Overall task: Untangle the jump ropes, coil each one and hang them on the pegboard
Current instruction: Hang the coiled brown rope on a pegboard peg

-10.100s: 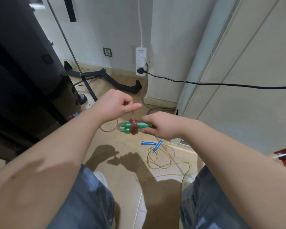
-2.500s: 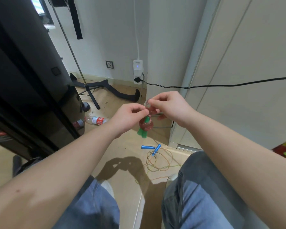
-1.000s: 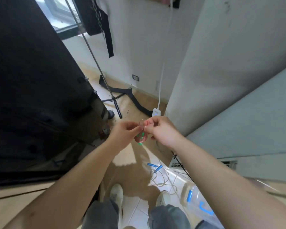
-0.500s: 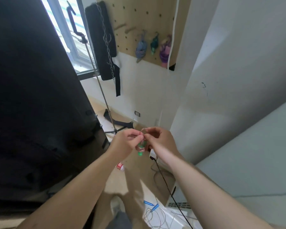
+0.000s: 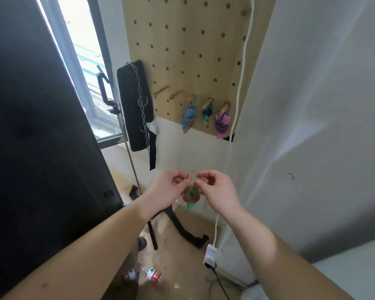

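A coiled jump rope, reddish cord wound round green handles, hangs between my two hands below the wooden pegboard. My left hand pinches the cord's loop at the top from the left. My right hand pinches the same loop from the right. Three coiled ropes hang on pegs at the pegboard's lower edge: a blue one, a teal one and a purple one. Two bare wooden pegs stick out to their left.
A black padded strap with a chain hangs left of the pegboard. A metal stand rises by the window. A white cable runs down to a power strip. A plastic bottle lies on the floor. A dark panel fills the left.
My view has tilted up from the floor to the pegboard. Both hands have risen with the coiled rope, still pinching its loop. The blue-handled rope on the floor has left the view.
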### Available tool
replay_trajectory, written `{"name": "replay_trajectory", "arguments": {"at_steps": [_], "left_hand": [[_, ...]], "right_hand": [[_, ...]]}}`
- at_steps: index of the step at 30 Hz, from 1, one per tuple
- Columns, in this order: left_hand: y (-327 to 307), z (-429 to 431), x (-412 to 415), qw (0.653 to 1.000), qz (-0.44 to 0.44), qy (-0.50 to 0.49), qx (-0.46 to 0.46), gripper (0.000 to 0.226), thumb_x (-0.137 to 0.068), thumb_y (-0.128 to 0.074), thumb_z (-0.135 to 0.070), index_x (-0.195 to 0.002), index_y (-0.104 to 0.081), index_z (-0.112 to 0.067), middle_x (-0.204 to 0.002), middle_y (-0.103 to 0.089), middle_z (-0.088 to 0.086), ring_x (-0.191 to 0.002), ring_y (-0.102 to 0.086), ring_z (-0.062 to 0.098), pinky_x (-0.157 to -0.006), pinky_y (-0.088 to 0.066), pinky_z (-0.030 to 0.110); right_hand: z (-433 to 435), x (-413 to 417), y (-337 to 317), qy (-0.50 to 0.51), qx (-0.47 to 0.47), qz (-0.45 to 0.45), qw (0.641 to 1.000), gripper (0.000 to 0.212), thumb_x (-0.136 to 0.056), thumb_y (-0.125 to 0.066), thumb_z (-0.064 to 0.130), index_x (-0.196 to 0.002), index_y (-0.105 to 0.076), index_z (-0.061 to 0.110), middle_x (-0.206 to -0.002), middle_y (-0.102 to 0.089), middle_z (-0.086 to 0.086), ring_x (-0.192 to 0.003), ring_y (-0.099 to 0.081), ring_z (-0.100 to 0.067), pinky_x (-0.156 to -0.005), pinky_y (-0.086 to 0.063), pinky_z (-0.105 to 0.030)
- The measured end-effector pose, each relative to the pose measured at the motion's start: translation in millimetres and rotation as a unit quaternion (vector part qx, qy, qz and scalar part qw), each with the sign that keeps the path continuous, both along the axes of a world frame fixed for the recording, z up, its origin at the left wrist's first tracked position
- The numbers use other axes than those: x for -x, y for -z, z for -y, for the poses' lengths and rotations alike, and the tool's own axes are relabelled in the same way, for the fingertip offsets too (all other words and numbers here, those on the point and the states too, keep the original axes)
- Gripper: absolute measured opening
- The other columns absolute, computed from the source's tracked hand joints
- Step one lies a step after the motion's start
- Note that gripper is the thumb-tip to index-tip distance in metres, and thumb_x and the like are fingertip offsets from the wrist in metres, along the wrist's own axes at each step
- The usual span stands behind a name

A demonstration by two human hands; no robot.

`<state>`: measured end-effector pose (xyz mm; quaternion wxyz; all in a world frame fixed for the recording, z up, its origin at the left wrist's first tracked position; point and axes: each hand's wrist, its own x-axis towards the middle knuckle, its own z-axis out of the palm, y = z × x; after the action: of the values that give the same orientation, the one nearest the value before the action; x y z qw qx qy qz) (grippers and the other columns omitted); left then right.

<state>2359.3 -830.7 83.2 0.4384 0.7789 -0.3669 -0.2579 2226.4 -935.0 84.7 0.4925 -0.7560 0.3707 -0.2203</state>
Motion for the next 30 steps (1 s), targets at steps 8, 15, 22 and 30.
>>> {"name": "replay_trajectory", "arguments": {"at_steps": [8, 15, 22, 30], "left_hand": [[-11, 53, -55, 1.0, 0.012, -0.012, 0.023, 0.007, -0.09, -0.069, -0.027, -0.091, -0.069, -0.035, -0.082, -0.072, -0.01, -0.078, -0.07, 0.004, -0.075, -0.055, 0.023], [-32, 125, -133, 0.998, 0.025, -0.043, 0.041, 0.012, -0.094, -0.065, -0.024, -0.105, -0.072, -0.023, -0.088, -0.072, -0.009, -0.074, -0.066, -0.004, -0.062, -0.049, 0.006], [-49, 174, -213, 0.991, 0.034, -0.108, 0.074, 0.012, -0.095, -0.062, -0.021, -0.101, -0.066, -0.03, -0.09, -0.072, -0.01, -0.087, -0.07, 0.007, -0.085, -0.059, 0.034], [-59, 192, -264, 0.994, 0.037, -0.063, 0.081, 0.021, -0.091, -0.068, -0.022, -0.11, -0.073, -0.031, -0.098, -0.074, -0.017, -0.093, -0.069, -0.003, -0.087, -0.056, 0.025]], "right_hand": [[56, -63, -13, -0.013, 0.003, -0.01, 1.0, 0.013, -0.086, -0.069, 0.022, -0.088, -0.068, 0.035, -0.084, -0.074, 0.005, -0.083, -0.073, -0.011, -0.082, -0.06, -0.047], [133, -149, -29, -0.036, 0.031, 0.0, 0.999, 0.007, -0.093, -0.063, 0.034, -0.089, -0.069, 0.031, -0.086, -0.074, 0.009, -0.083, -0.072, -0.008, -0.081, -0.061, -0.042], [202, -218, -67, -0.036, 0.014, 0.048, 0.998, 0.005, -0.095, -0.067, 0.02, -0.1, -0.068, 0.021, -0.086, -0.065, 0.014, -0.075, -0.066, 0.0, -0.057, -0.051, -0.01], [212, -283, -78, -0.097, 0.002, 0.023, 0.995, 0.008, -0.096, -0.065, 0.021, -0.094, -0.07, 0.027, -0.085, -0.075, 0.008, -0.079, -0.073, -0.011, -0.073, -0.064, -0.042]]}}
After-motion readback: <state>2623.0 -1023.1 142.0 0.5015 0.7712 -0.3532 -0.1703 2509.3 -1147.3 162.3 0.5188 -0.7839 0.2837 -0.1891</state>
